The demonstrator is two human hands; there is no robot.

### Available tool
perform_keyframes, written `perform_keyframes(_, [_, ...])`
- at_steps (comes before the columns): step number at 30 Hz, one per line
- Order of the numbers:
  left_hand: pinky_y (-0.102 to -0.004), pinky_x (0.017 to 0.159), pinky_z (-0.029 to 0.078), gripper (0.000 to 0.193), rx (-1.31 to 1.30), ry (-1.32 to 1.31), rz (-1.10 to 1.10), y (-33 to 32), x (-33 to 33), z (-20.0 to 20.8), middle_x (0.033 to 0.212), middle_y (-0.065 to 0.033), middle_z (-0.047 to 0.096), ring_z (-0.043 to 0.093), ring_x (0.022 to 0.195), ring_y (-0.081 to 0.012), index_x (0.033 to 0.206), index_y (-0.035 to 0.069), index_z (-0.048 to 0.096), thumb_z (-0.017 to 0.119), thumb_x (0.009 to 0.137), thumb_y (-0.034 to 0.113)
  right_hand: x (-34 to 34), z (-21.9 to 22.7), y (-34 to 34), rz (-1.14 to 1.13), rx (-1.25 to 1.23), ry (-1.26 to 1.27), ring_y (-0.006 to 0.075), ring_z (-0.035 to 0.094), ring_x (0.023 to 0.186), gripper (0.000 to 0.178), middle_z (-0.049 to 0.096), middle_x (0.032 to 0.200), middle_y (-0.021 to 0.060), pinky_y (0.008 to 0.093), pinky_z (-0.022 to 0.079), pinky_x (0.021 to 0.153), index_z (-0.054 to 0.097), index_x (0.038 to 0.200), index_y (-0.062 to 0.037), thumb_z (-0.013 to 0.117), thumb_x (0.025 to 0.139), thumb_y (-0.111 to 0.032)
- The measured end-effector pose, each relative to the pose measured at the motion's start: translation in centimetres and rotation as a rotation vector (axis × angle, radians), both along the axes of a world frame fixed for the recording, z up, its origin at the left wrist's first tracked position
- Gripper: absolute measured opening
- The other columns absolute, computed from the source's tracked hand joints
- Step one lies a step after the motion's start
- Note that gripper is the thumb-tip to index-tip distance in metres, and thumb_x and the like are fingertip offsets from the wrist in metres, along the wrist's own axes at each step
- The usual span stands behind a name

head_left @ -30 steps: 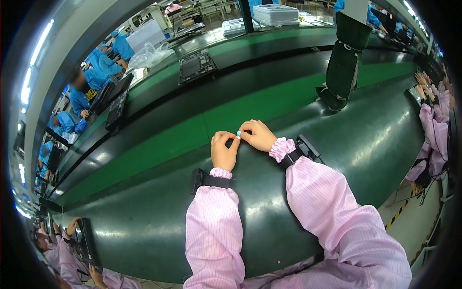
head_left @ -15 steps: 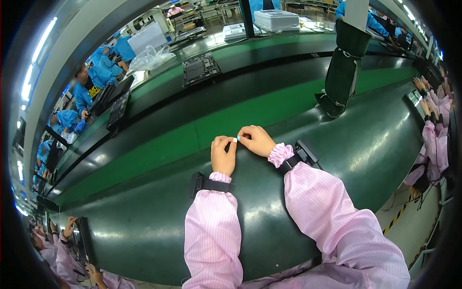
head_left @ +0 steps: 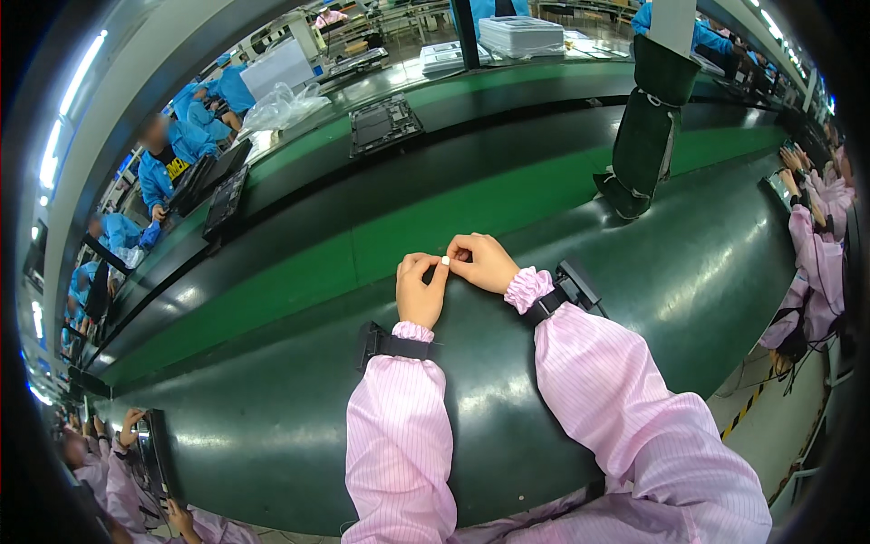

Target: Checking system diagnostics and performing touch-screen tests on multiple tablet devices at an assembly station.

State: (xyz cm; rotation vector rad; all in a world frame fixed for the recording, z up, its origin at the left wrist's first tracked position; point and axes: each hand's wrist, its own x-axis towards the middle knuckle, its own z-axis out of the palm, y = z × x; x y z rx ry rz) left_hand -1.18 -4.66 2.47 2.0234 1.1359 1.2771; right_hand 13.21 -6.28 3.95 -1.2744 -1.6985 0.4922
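Note:
My left hand (head_left: 420,288) and my right hand (head_left: 485,264) meet at their fingertips above the far part of the green worktop (head_left: 507,381). Each is closed in a pinch, thumb against forefinger. A tiny white spot shows where the two pinches touch. Whether it is a fingernail or a small held piece is too small to tell. Pink striped sleeves cover both forearms, and a black strap with a small black box (head_left: 577,284) sits on each wrist.
Beyond the worktop runs a conveyor with a green belt (head_left: 317,254). An open dark device chassis (head_left: 385,125) lies on its far side. A post wrapped in dark green cloth (head_left: 639,136) rises at the right. Co-workers in pink sit at both sides, others in blue across.
The dark chassis beyond the belt has shifted slightly right. My right fingertips have drawn a little left, against the left ones. Otherwise my arms stay in place.

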Motion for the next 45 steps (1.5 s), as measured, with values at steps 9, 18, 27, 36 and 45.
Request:
perform_keyframes(9, [-0.0323, 0.076, 0.04, 0.015, 0.051, 0.003, 0.017, 0.1, -0.3, -0.3, 0.085, -0.0096, 0.055, 0.051, 0.085, -0.0244, 0.076, 0.001, 0.059, 0.06, 0.075, 0.015, -0.3, -0.3, 0.2, -0.009, 0.017, -0.022, 0.0214, 0.055, 0.061, 0.014, 0.058, 0.062, 0.0096, 0.031, 0.044, 0.059, 0.058, 0.069, -0.0022, 0.06, 0.068, -0.016])
perform_keyframes(18, [-0.0326, 0.076, 0.04, 0.013, 0.04, 0.016, 0.01, 0.2, -0.7, -0.1, 0.086, -0.0099, 0.055, 0.051, 0.086, -0.025, 0.077, 0.001, 0.06, 0.06, 0.075, 0.014, -0.6, -0.2, 0.3, -0.002, 0.05, -0.023, 0.0213, 0.055, 0.061, 0.014, 0.058, 0.062, 0.0089, 0.0314, 0.044, 0.058, 0.058, 0.068, -0.0029, 0.061, 0.067, -0.017])
perform_keyframes(27, [-0.0337, 0.078, 0.039, 0.013, 0.02, 0.011, -0.01, 0.3, -1.4, 0.0, 0.088, -0.0092, 0.054, 0.049, 0.087, -0.0259, 0.077, 0.001, 0.06, 0.06, 0.076, 0.014, -1.2, 0.0, 0.2, -0.009, 0.06, -0.049, 0.0213, 0.056, 0.062, 0.014, 0.058, 0.062, 0.0088, 0.0308, 0.044, 0.059, 0.057, 0.067, -0.003, 0.062, 0.067, -0.017])
perform_keyframes(36, [-0.0321, 0.076, 0.04, 0.012, 0.059, 0.035, 0.014, 0.2, -1.6, 0.0, 0.088, -0.0102, 0.055, 0.051, 0.085, -0.0251, 0.077, 0.001, 0.059, 0.059, 0.075, 0.013, -1.5, -0.2, 0.3, -0.008, 0.074, -0.06, 0.0208, 0.056, 0.06, 0.013, 0.058, 0.062, 0.0091, 0.0303, 0.044, 0.058, 0.058, 0.068, -0.003, 0.062, 0.067, -0.016])
perform_keyframes(45, [-0.0325, 0.076, 0.04, 0.012, 0.03, 0.015, 0.002, 0.4, -1.8, -0.1, 0.087, -0.0099, 0.055, 0.05, 0.086, -0.0248, 0.078, 0.001, 0.059, 0.057, 0.076, 0.013, -1.9, 0.1, 0.4, -0.022, -0.01, 0.002, 0.0199, 0.056, 0.063, 0.014, 0.059, 0.065, 0.0088, 0.0294, 0.045, 0.061, 0.06, 0.071, -0.0019, 0.061, 0.068, -0.015])
